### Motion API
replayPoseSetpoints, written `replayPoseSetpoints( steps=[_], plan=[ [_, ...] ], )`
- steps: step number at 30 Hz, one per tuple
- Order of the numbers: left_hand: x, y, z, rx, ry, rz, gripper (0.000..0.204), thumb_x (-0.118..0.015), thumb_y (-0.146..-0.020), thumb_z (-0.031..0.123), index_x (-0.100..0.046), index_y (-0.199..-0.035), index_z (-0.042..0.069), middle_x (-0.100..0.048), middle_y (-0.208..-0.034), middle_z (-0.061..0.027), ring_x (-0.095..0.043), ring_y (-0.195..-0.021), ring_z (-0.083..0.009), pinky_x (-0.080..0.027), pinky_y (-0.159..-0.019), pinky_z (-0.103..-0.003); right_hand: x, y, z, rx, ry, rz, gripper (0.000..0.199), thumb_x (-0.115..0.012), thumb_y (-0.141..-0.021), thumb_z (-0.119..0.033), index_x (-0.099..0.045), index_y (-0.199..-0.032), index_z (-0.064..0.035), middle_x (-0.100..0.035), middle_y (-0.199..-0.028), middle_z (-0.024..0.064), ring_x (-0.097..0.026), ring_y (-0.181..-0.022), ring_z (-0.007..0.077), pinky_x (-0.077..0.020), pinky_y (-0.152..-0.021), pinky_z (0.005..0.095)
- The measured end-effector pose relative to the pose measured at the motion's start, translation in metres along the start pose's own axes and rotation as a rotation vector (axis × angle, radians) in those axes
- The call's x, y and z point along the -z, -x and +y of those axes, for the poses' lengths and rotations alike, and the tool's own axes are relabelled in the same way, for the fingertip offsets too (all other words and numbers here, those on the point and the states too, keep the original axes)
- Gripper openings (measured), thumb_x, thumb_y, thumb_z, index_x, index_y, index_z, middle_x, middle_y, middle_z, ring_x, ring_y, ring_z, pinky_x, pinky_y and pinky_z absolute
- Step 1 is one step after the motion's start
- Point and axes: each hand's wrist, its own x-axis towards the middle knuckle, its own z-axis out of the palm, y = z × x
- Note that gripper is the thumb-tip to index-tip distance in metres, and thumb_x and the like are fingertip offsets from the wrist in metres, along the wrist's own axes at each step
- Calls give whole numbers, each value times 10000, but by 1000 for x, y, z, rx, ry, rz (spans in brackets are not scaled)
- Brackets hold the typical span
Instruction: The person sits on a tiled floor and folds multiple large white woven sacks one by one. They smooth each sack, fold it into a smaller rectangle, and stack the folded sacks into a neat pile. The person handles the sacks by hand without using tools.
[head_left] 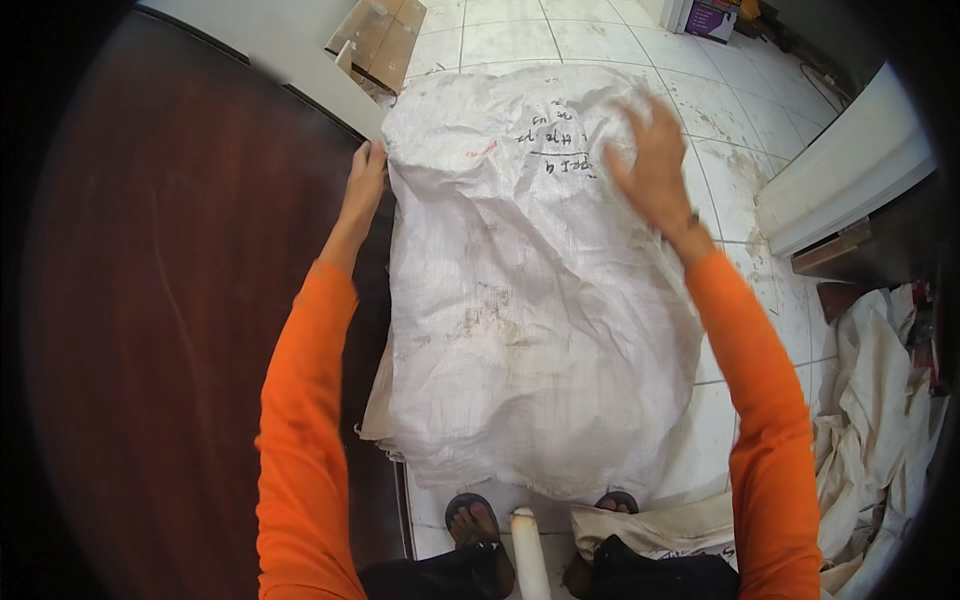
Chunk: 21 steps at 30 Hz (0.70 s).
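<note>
Smoothing stage: your left hand (364, 172) pinches the white woven sack (520, 300) corner; right hand (652, 160) spread flat. Next likely needs even tension across.

1. Both arms, in orange long sleeves, reached forward from the lower edge of the frame, elbows slightly bent.
2. The left hand (364, 185) was extended straight ahead at full reach, fingers curled closed in a pinching grip, back of the hand upward.
3. The right hand (652, 160) lay palm down with fingers spread and blurred, a dark band at its wrist.
4. Two sandalled feet stood below, toes pointing forward.
</note>
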Motion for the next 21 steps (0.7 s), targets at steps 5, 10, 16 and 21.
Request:
replayPoseSetpoints(
  steps=[5,10,16,21],
  plan=[
    [31,124,-70,-189,-370,-88,404,-412,-930,57,-544,-1306,-10,-615,-1230,-222,-578,-1177,-328,-424,-1021,-383,106,137,-132,322,-438,-738,805,-734,-809,-358,-368,-1498,-160,-251,-1538,276,-257,-1423,444,-236,-1103,645],
    [-8,193,-84,-166,-440,-171,667,-624,-784,39,-421,-1419,10,-364,-1454,-271,-354,-1371,-395,-297,-1153,-415,109,241,-179,515,-165,-993,816,-748,-766,-280,-375,-1478,-135,-282,-1519,279,-288,-1409,448,-255,-1065,705],
    [-40,198,-67,457,667,252,641,-575,-876,132,-305,-1431,-41,-447,-1354,-247,-640,-1030,-316,-572,-751,-384,91,224,-134,-54,-669,-853,393,-565,-811,-77,-559,-1203,-38,-583,-1252,191,-538,-1201,336,-427,-1009,407],
    [-16,194,-73,506,370,-8,307,-626,-937,337,-649,-998,36,-666,-863,-56,-646,-735,-155,-524,-642,-267,117,175,-120,-531,-984,-606,319,-483,-929,-167,-566,-1187,2,-621,-1170,110,-557,-1132,256,-403,-985,309]
  ],
)
